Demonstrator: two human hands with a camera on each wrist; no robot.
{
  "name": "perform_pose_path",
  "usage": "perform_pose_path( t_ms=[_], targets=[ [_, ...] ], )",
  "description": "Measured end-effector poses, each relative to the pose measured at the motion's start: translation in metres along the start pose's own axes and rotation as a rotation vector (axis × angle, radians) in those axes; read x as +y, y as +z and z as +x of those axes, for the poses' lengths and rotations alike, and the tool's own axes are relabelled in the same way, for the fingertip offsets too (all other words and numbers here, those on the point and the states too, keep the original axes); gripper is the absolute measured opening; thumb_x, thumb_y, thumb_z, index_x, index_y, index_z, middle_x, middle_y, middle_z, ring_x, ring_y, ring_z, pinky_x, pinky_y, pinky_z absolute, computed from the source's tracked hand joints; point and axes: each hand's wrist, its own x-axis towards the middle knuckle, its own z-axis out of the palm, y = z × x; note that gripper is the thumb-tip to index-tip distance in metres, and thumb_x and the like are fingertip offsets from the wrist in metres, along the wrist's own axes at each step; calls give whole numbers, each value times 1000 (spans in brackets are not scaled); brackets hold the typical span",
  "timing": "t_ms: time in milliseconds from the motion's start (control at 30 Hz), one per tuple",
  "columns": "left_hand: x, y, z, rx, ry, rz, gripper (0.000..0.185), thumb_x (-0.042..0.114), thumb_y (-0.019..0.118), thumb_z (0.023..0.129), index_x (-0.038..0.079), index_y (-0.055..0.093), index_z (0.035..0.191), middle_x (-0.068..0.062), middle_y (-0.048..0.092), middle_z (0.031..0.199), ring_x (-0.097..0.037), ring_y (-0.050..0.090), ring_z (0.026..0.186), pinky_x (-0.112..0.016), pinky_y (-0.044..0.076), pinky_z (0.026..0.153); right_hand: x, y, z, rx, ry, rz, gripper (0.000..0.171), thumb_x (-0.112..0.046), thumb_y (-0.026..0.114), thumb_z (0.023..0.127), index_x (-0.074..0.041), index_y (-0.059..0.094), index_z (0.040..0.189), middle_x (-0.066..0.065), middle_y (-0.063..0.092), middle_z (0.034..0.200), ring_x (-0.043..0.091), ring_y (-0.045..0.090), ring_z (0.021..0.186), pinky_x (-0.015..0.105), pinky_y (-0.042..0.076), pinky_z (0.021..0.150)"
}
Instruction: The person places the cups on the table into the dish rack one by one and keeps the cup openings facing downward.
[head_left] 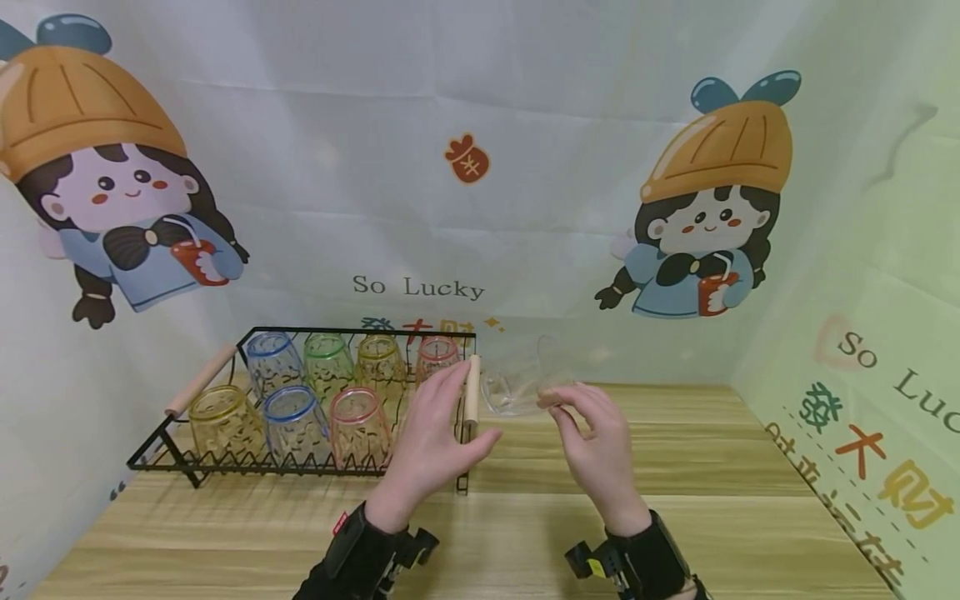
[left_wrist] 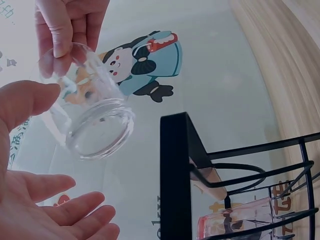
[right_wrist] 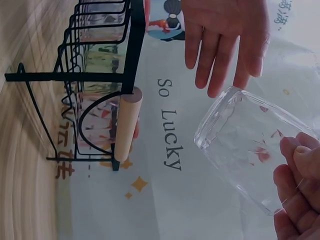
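A clear drinking glass (head_left: 513,393) is held up tilted in the air beside the rack's right end. My right hand (head_left: 597,442) pinches it near the rim between thumb and fingers; in the right wrist view the fingers (right_wrist: 295,175) curl at the mouth, and the thick base points toward the left hand. My left hand (head_left: 432,437), fingers straight and thumb spread, is at the rack's right handle and holds nothing. In the left wrist view its thumb (left_wrist: 35,97) overlaps the side of the glass; whether they touch I cannot tell.
A black wire rack (head_left: 300,472) with wooden handles (head_left: 472,390) stands on the wood-grain table (head_left: 675,483) at left. Inside are several upside-down glasses in two rows, among them a yellow one (head_left: 225,421), a blue one (head_left: 296,425) and a red one (head_left: 360,429). A printed cloth (head_left: 540,167) hangs behind.
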Motion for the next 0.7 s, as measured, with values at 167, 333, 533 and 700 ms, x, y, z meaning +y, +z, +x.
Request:
perform_pose_path(
  t_ms=[167, 333, 533, 700],
  targets=[
    [1, -1, 2, 7, 2, -17, 92, 28, 87, 75, 2, 39, 150, -19, 47, 144, -37, 44, 131, -57, 36, 109, -3, 1, -1, 5, 10, 39, 30, 16, 70, 81, -6, 73, 100, 5, 73, 96, 24, 65, 95, 41, 42, 107],
    [3, -1, 2, -2, -16, -56, 92, 28, 86, 76, 3, 38, 150, -18, 47, 145, -36, 43, 133, -57, 37, 109, 25, 10, -17, 6, -18, 107, 31, 10, 67, 87, -9, 71, 111, 3, 71, 104, 22, 62, 103, 46, 38, 110],
    [6, -2, 1, -4, -51, -112, 93, 26, 87, 77, 6, 37, 152, -16, 45, 147, -34, 42, 134, -56, 38, 109, 49, 18, -30, -5, -13, 181, 28, 4, 65, 92, -12, 69, 115, 1, 69, 108, 20, 61, 107, 44, 38, 111],
    [7, -2, 1, -3, -72, -154, 92, 24, 86, 77, 8, 36, 153, -15, 44, 148, -33, 42, 134, -56, 39, 108, 1, 5, -12, -35, 125, 235, 20, 7, 62, 93, -5, 69, 106, 8, 69, 102, 21, 62, 104, 32, 45, 104]
  ],
)
